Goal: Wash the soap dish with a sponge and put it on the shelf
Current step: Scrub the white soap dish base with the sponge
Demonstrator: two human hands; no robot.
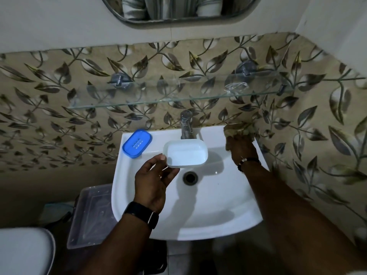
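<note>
White washbasin (139,219) sitting at centre, its drain (190,177) lying near the middle and a chrome tap (186,125) standing upright at 12 o'clock on the back rim. Oval mirror (178,10) hanging at 12 o'clock on the plain wall, leaf-patterned tiles (49,116) running across below it from 9 to 3 o'clock. Clear plastic bin (89,215) sitting at 8 o'clock just beside the basin, with a white toilet lid (23,253) showing at 7 o'clock, partly cut off by the frame edge.
</note>
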